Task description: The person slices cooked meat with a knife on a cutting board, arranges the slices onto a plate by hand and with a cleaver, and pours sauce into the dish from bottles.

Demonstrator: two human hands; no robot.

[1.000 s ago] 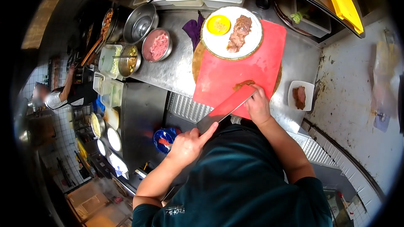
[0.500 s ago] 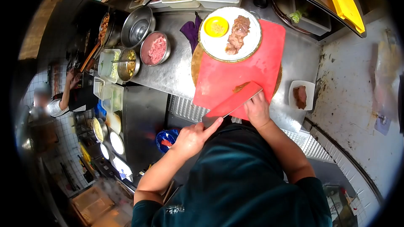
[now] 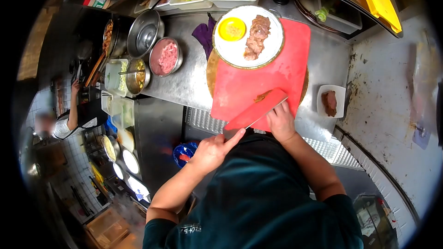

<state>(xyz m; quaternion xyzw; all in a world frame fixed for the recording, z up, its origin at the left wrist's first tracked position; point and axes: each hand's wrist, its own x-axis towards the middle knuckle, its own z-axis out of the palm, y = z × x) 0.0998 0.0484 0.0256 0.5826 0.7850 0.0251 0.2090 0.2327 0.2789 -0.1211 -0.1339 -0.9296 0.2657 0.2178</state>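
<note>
1. While the left hand closes around the near end of the knife, its index finger extends along the blade; handle hidden.
2. Right hand: fingers bent, at the blade's far end; whether they grip anything cannot be told.
3. Meat piece: on the red board, partly covered by the blade, one side showing just beyond it.
4. Edges: knife's near end reaches past the board's near edge; plate, bearing cooked meat and yellow dish, overlaps the board's far part.
5. Room: a stretch of board between knife and plate; a strip of metal surface between board and white dish.
6. Against one second earlier: blade and left index finger sit farther right; less meat piece shows.
</note>
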